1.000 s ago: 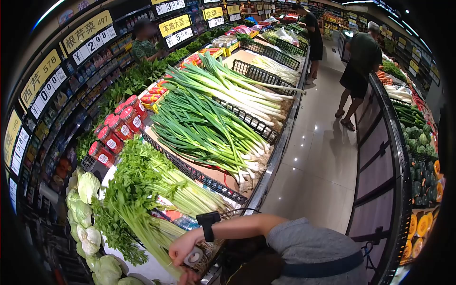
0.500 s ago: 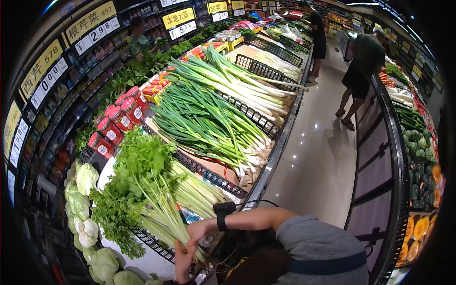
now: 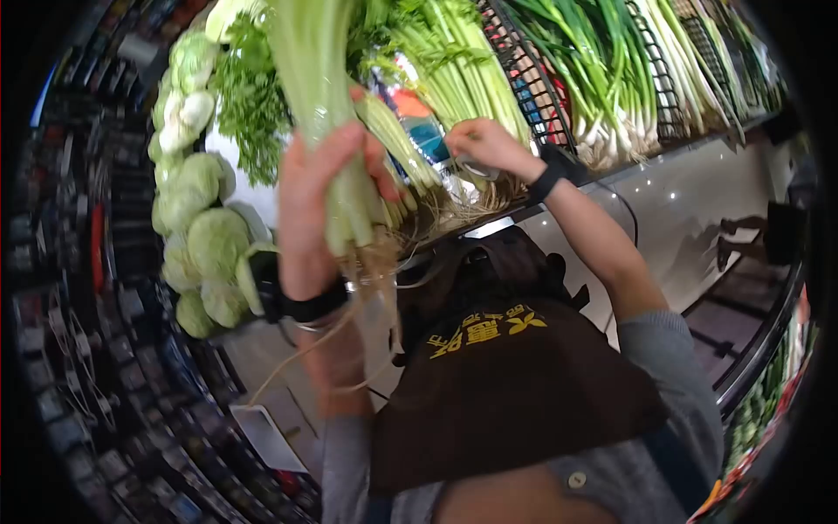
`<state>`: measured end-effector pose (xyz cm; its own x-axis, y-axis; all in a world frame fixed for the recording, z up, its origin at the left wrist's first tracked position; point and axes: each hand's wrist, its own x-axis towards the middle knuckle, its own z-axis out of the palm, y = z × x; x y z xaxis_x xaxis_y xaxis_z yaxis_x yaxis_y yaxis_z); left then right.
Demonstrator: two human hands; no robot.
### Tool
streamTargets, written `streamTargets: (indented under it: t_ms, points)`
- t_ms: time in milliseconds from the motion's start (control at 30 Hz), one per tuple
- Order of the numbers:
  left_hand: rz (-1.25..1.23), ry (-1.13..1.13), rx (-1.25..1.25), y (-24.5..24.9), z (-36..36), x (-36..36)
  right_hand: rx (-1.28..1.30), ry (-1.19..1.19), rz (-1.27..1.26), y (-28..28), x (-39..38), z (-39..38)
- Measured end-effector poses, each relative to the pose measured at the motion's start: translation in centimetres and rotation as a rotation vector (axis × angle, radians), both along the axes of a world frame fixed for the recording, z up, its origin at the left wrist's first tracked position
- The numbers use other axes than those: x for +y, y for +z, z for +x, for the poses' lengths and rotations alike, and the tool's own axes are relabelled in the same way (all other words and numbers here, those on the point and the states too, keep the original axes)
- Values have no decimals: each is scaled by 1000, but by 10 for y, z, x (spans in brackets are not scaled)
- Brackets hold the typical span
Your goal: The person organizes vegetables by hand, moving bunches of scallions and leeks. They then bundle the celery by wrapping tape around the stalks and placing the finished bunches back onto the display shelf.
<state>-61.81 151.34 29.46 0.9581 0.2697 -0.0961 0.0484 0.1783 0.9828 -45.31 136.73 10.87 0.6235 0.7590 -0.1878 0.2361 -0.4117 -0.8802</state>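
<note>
My left hand (image 3: pixel 301 205), a black band at its wrist, is wrapped round a bunch of celery (image 3: pixel 316 83) held upright close to the camera. The celery's long pale roots (image 3: pixel 375 284) dangle below the fist. To the right, my right hand (image 3: pixel 491 146) is closed over the root ends of other celery (image 3: pixel 458 74) lying on the display. A greyish edge shows beneath its fingers, and I cannot tell what they hold. More celery stalks (image 3: pixel 393 140) lie between the two hands, beside colourful packaging (image 3: pixel 422 127).
Round cabbages (image 3: pixel 218 244) line the left side of the display. Black mesh dividers (image 3: pixel 537 83) separate the celery from green onions (image 3: pixel 611 96) at the right. My brown apron (image 3: pixel 515 393) fills the lower middle. The tiled aisle floor (image 3: pixel 681 218) and another person's feet (image 3: pixel 733 244) show at right.
The view has tipped down and turned. My left hand has raised a celery bunch towards the camera. My right hand, previously at that bunch's stalks, is now apart from it to the right.
</note>
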Motion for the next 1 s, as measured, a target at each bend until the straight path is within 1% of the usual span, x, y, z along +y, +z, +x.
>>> streamTargets:
  t_ms: [33,67,100,133,167,200,233,267,300,333,367,400,433,500,567,600,633,667,700,733,767,800,833,900,933,967,1000]
  points:
    - [-18,-84,-46,5,3,13,132,37,250,-10,-4,8]
    - [-120,-97,-65,-2,3,21,321,33,320,10,-8,5]
    - [-222,-118,-76,-10,5,29,411,5,398,24,-7,1]
    - [-181,-206,-61,-24,15,43,444,112,411,37,-7,2]
    - [-173,-124,-53,-40,19,46,472,215,433,43,-6,3]
    - [-148,-65,-63,-56,29,50,482,215,432,42,-2,2]
    - [-127,-7,-69,-74,38,52,451,277,396,40,2,-1]
    - [-34,36,-12,-98,47,54,421,342,357,37,4,-5]
    - [63,80,35,-117,53,54,426,347,349,32,4,-8]
    - [36,123,79,-118,51,45,397,359,309,27,5,-10]
    - [14,113,169,-116,44,39,364,368,275,25,8,-11]
    - [50,67,202,-114,37,36,401,362,248,26,5,-10]
    - [87,23,236,-115,29,34,439,380,301,22,5,-7]
    - [34,-13,315,-116,8,28,614,314,313,17,7,-8]
    - [-11,-99,283,-115,-11,18,595,308,349,16,15,-16]
    - [3,-206,295,-118,-18,16,618,271,422,25,18,-26]
    - [83,-244,309,-119,-26,11,638,234,495,31,21,-29]
    - [202,-235,233,-134,-28,10,600,266,319,17,26,-23]
    - [319,-223,159,-139,-27,8,596,270,320,17,28,-28]
    - [321,-215,155,-144,-23,6,553,267,379,19,30,-38]
    - [309,-107,209,-147,-16,3,510,266,435,20,32,-44]
    - [296,3,258,-148,-8,0,556,284,399,19,33,-40]
    - [294,15,251,-149,-5,-2,549,297,395,17,33,-35]
    - [168,6,227,-151,2,-2,380,308,300,15,29,-18]
    - [135,2,210,-147,2,-4,494,384,164,32,20,-7]
    - [133,8,204,-144,1,-4,488,390,161,33,17,-4]
    - [171,-8,261,-142,0,-4,419,339,62,37,17,-4]
